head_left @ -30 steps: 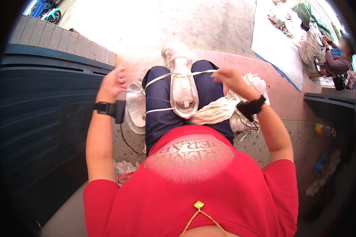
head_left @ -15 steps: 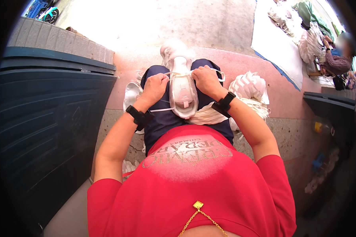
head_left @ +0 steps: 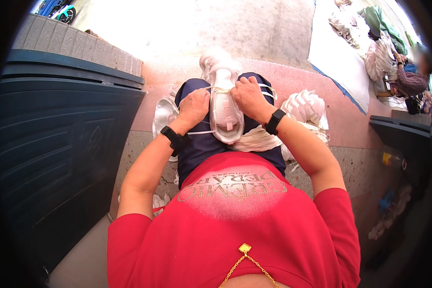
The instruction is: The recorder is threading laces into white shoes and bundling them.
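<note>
No packages, labels, signs or screens can be made out here. A small yellow shape (head_left: 387, 159) far right is too blurred to identify.

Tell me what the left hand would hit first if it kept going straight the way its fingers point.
Probably the white shoe on the lap: the left hand points forward and inward, fingers already at the lace beside the shoe's tongue. Depth is unclear.

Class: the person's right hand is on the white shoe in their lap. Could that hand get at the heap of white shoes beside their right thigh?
Probably yes: the right hand lies near the heap of white shoes, with nothing between.
</note>
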`<action>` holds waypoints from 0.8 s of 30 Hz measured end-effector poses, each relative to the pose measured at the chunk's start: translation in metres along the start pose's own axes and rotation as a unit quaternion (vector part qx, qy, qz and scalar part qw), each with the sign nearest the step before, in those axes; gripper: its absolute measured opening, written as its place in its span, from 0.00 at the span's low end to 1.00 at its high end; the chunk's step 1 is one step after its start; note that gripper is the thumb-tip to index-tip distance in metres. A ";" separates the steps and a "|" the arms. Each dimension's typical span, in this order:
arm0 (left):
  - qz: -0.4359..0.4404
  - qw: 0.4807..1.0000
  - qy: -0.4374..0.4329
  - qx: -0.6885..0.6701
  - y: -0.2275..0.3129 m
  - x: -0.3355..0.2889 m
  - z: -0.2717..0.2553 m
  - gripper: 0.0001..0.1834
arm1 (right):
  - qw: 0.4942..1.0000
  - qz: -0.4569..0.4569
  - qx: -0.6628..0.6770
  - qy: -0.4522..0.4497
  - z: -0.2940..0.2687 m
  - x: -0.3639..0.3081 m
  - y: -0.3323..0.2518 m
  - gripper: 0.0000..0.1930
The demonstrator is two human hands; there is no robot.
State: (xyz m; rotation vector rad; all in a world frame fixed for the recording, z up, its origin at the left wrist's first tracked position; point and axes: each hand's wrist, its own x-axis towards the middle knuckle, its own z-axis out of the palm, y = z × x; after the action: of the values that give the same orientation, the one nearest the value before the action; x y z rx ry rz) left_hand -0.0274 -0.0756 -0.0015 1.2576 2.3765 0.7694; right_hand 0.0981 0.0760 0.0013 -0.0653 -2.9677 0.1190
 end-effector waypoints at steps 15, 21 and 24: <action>0.036 0.977 0.062 0.202 0.039 -0.018 -0.008 0.15 | 0.988 0.150 0.022 -0.011 -0.020 -0.010 -0.014 0.12; -0.018 0.989 0.027 0.146 0.024 -0.015 0.002 0.12 | 0.980 0.181 0.020 -0.078 -0.017 -0.010 -0.018 0.09; -0.088 0.996 -0.013 0.016 0.010 -0.009 0.008 0.11 | 0.975 0.185 0.064 -0.108 -0.012 -0.010 -0.011 0.08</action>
State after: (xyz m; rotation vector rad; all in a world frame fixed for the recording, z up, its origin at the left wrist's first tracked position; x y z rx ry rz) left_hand -0.0117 -0.0759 -0.0014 1.0453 2.4465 0.6588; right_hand 0.1091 0.0650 0.0126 -0.6278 -3.1172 0.3862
